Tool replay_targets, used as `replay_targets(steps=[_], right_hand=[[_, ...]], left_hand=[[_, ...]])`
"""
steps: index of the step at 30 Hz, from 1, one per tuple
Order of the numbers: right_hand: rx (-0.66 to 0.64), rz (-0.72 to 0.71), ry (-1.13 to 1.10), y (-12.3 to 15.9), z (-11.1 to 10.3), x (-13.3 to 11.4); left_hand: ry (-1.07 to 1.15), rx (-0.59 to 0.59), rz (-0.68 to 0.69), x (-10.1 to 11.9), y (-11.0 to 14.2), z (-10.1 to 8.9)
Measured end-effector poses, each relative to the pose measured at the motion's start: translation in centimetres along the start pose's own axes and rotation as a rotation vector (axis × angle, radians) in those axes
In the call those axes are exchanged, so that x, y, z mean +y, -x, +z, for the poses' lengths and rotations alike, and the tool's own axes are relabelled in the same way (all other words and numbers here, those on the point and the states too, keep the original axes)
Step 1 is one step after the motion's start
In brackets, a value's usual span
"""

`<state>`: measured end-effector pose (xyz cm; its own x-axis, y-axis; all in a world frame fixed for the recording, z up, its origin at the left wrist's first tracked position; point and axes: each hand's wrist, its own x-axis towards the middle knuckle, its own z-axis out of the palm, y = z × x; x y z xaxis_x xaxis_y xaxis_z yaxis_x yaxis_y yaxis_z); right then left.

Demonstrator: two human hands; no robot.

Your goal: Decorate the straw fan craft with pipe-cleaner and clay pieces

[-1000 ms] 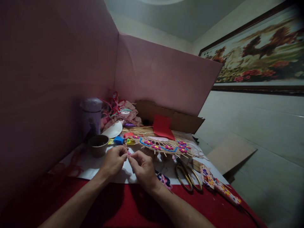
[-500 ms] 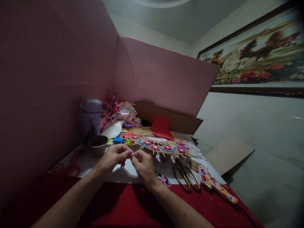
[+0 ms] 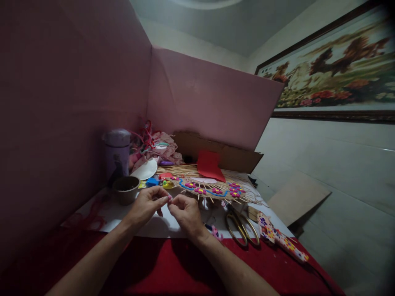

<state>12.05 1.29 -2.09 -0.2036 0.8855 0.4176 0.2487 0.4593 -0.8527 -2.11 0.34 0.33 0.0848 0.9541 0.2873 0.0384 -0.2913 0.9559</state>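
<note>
Between the fingertips of my left hand (image 3: 147,206) is a small pink piece (image 3: 170,198), too small to make out its kind. My right hand (image 3: 186,213) is closed in a pinch against it, its thumb and forefinger meeting the left fingertips. Both hands hang above the white sheet (image 3: 154,228). Just beyond them lies a curved cardboard piece (image 3: 212,191) decorated with pink flowers and a blue wavy line, thin sticks poking from its edge. Lumps of blue (image 3: 152,182) and yellow (image 3: 167,184) material lie behind my left hand.
Gold-handled scissors (image 3: 242,228) and a flower-patterned glue gun (image 3: 282,238) with a cord lie to the right. A brown bowl (image 3: 126,190) and a purple bottle (image 3: 116,154) stand left. Behind are a red sheet (image 3: 210,165), bundled sticks (image 3: 175,169) and a white paper plate (image 3: 146,169).
My hands stay together in nearly the same place, with slight finger movement around the pink piece. The view has shifted very slightly.
</note>
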Motion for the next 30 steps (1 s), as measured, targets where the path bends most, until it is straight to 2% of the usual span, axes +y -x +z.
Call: replay_targets(steps=[8, 16, 21, 26, 30], right_hand=[[-0.017, -0.009, 0.036, 0.1, -0.1, -0.1], [0.026, -0.1, 0.217, 0.5, -0.5, -0.9], [0.025, -0.145, 0.27, 0.6, -0.8, -1.2], [0.026, -0.151, 0.245, 0.3, -0.9, -0.9], [0.042, -0.117, 0.199, 0.0, -1.0, -0.5]], left_hand=[[0.062, 0.03, -0.069, 0.1, -0.4, 0.0], [0.095, 0.119, -0.073, 0.0, -0.6, -0.2], [0.109, 0.133, -0.111, -0.1, -0.5, -0.2], [0.21, 0.094, -0.203, -1.0, -0.6, -0.6], [0.294, 0.109, -0.229, -0.7, -0.5, -0.7]])
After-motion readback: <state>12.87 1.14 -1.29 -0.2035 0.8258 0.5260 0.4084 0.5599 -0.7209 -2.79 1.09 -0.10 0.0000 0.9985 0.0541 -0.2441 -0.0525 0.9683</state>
